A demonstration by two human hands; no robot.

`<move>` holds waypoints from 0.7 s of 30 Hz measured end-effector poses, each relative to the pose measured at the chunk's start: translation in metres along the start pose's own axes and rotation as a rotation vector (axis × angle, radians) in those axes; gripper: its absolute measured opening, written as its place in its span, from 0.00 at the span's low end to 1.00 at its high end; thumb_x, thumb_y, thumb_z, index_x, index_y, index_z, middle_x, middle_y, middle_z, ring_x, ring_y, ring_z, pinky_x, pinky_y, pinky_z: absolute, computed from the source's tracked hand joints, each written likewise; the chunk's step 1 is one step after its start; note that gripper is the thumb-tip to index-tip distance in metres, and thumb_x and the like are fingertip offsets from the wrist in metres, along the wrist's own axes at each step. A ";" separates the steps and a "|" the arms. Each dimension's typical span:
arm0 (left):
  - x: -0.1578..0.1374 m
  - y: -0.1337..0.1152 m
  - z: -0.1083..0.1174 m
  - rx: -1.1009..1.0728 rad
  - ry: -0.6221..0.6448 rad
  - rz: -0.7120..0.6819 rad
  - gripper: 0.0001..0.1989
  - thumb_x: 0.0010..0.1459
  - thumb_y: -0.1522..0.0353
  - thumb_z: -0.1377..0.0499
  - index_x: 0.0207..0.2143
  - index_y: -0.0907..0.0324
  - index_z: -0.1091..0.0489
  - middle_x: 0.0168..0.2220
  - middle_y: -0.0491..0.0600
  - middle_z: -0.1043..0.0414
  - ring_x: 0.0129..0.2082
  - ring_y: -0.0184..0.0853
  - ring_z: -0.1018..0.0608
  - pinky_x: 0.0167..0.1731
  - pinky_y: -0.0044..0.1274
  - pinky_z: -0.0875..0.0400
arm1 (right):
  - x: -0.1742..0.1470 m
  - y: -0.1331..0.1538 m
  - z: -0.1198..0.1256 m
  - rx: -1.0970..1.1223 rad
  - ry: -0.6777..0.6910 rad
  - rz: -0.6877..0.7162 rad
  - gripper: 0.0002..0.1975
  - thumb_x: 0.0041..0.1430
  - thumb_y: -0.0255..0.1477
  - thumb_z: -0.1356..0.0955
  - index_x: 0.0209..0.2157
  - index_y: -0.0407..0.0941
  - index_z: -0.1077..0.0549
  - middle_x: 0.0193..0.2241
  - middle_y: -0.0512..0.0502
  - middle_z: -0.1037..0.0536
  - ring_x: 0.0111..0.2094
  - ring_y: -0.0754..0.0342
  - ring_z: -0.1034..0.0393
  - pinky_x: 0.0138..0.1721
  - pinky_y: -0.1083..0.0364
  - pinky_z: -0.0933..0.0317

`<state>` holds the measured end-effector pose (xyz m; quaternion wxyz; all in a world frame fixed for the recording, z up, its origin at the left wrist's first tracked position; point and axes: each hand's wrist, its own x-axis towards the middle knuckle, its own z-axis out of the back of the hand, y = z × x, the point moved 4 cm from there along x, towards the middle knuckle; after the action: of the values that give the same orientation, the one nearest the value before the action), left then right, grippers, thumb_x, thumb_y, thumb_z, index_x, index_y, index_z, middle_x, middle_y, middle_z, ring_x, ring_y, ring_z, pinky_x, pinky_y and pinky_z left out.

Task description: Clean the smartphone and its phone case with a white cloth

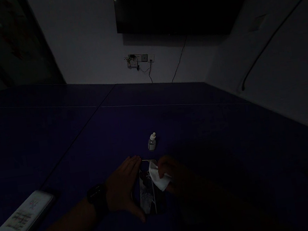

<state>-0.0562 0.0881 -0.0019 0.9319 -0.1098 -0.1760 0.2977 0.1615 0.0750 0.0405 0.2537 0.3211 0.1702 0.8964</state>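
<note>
A flat, dark rectangular panel with a glossy, picture-like face lies in front of me; the dim light hides its exact kind. My left hand, with a dark watch on the wrist, rests along the panel's left edge, fingers stretched and thumb spread away. Bunched in my right hand is a white cloth, over the panel's upper right part. Just beyond the panel stands a small bottle with a white cap, touched by neither hand.
The dark blue surface has thin seam lines. At the lower left lies a long white box with printed marks. A wall-mounted screen hangs ahead, above sockets with cables. Another dark cable runs down the right wall.
</note>
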 end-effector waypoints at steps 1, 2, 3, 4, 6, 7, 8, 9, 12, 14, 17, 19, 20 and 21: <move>0.000 0.000 0.000 -0.002 0.011 0.006 0.74 0.37 0.29 0.42 0.72 0.65 0.68 0.71 0.72 0.57 0.68 0.65 0.43 0.66 0.52 0.50 | 0.001 -0.001 0.001 -0.021 0.010 0.012 0.18 0.53 0.16 0.33 0.43 0.48 0.36 0.44 0.44 0.32 0.45 0.49 0.34 0.46 0.50 0.37; 0.000 0.000 0.001 -0.005 0.022 0.012 0.74 0.37 0.29 0.42 0.72 0.65 0.67 0.71 0.72 0.57 0.68 0.65 0.44 0.66 0.52 0.50 | 0.001 -0.002 0.001 -0.043 0.019 0.024 0.18 0.54 0.16 0.33 0.44 0.48 0.36 0.43 0.44 0.30 0.45 0.49 0.34 0.46 0.50 0.38; 0.001 0.000 0.001 -0.007 0.030 0.019 0.74 0.37 0.29 0.42 0.72 0.65 0.67 0.71 0.72 0.57 0.68 0.65 0.44 0.66 0.52 0.50 | 0.001 -0.002 0.001 -0.063 0.026 0.034 0.18 0.54 0.16 0.34 0.44 0.48 0.35 0.44 0.44 0.29 0.46 0.48 0.34 0.47 0.49 0.38; 0.001 0.000 0.001 -0.009 0.038 0.024 0.74 0.37 0.29 0.42 0.72 0.65 0.67 0.71 0.72 0.57 0.68 0.65 0.44 0.65 0.52 0.50 | 0.001 -0.003 0.001 -0.083 0.033 0.040 0.18 0.55 0.17 0.34 0.45 0.48 0.34 0.45 0.43 0.28 0.47 0.48 0.34 0.48 0.48 0.39; 0.001 0.000 0.001 -0.013 0.048 0.025 0.74 0.37 0.29 0.42 0.72 0.65 0.67 0.71 0.72 0.57 0.68 0.66 0.44 0.65 0.53 0.50 | 0.001 -0.005 -0.001 -0.124 0.048 0.046 0.17 0.54 0.19 0.34 0.46 0.48 0.33 0.48 0.42 0.27 0.48 0.46 0.34 0.49 0.47 0.41; 0.002 0.000 0.000 -0.015 0.049 0.025 0.74 0.37 0.29 0.42 0.72 0.64 0.67 0.71 0.72 0.57 0.68 0.66 0.44 0.65 0.53 0.50 | 0.001 -0.006 -0.003 -0.147 0.059 0.042 0.17 0.54 0.20 0.34 0.46 0.47 0.32 0.49 0.41 0.26 0.48 0.46 0.34 0.49 0.46 0.42; 0.002 0.000 0.000 -0.015 0.046 0.024 0.74 0.37 0.29 0.42 0.72 0.64 0.67 0.71 0.72 0.57 0.68 0.66 0.44 0.65 0.53 0.50 | 0.000 -0.007 -0.004 -0.170 0.068 0.039 0.17 0.53 0.20 0.35 0.45 0.47 0.31 0.50 0.41 0.26 0.48 0.46 0.33 0.49 0.47 0.43; 0.002 0.000 0.000 -0.014 0.043 0.022 0.74 0.36 0.29 0.42 0.72 0.64 0.67 0.71 0.72 0.57 0.68 0.66 0.44 0.65 0.53 0.50 | 0.000 -0.007 -0.005 -0.190 0.072 0.044 0.17 0.53 0.21 0.35 0.45 0.47 0.30 0.51 0.41 0.25 0.47 0.47 0.33 0.48 0.47 0.44; 0.002 0.001 -0.001 -0.007 0.031 0.018 0.74 0.36 0.29 0.42 0.72 0.64 0.67 0.71 0.71 0.57 0.68 0.66 0.44 0.66 0.53 0.51 | -0.001 -0.006 -0.004 -0.210 0.068 0.092 0.16 0.54 0.21 0.37 0.44 0.46 0.29 0.52 0.42 0.24 0.45 0.49 0.31 0.46 0.49 0.43; 0.001 0.001 -0.001 -0.003 0.031 0.015 0.74 0.37 0.29 0.42 0.72 0.64 0.68 0.71 0.71 0.58 0.68 0.65 0.44 0.66 0.52 0.50 | -0.002 -0.006 -0.002 -0.224 0.101 0.101 0.15 0.57 0.22 0.37 0.45 0.46 0.29 0.53 0.43 0.23 0.44 0.50 0.30 0.45 0.50 0.42; 0.001 0.002 -0.001 0.004 0.047 0.020 0.75 0.37 0.29 0.42 0.72 0.65 0.69 0.71 0.72 0.58 0.68 0.66 0.45 0.65 0.52 0.50 | -0.001 -0.010 -0.003 -0.276 0.193 0.066 0.14 0.59 0.23 0.38 0.46 0.45 0.28 0.55 0.42 0.24 0.44 0.50 0.30 0.45 0.50 0.40; 0.000 0.002 -0.001 0.004 0.059 0.029 0.75 0.37 0.29 0.42 0.72 0.65 0.69 0.71 0.72 0.59 0.69 0.66 0.46 0.65 0.52 0.51 | 0.000 -0.012 -0.004 -0.305 0.242 0.038 0.16 0.61 0.22 0.38 0.48 0.44 0.28 0.55 0.40 0.24 0.46 0.49 0.30 0.47 0.49 0.39; 0.000 0.002 -0.001 0.002 0.062 0.033 0.75 0.37 0.29 0.42 0.72 0.65 0.68 0.71 0.72 0.59 0.69 0.65 0.46 0.66 0.52 0.52 | 0.001 -0.013 -0.005 -0.314 0.271 0.027 0.16 0.62 0.21 0.38 0.50 0.44 0.28 0.54 0.39 0.24 0.47 0.49 0.29 0.48 0.49 0.39; 0.000 0.002 0.000 -0.003 0.064 0.036 0.74 0.37 0.29 0.42 0.72 0.65 0.68 0.71 0.72 0.59 0.69 0.65 0.47 0.66 0.52 0.52 | 0.001 -0.015 -0.006 -0.322 0.299 0.009 0.17 0.63 0.22 0.38 0.51 0.43 0.28 0.53 0.38 0.23 0.48 0.48 0.29 0.49 0.48 0.38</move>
<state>-0.0565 0.0896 -0.0025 0.9314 -0.1237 -0.1442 0.3106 0.1616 0.0867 0.0295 0.2698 0.1406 0.0590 0.9508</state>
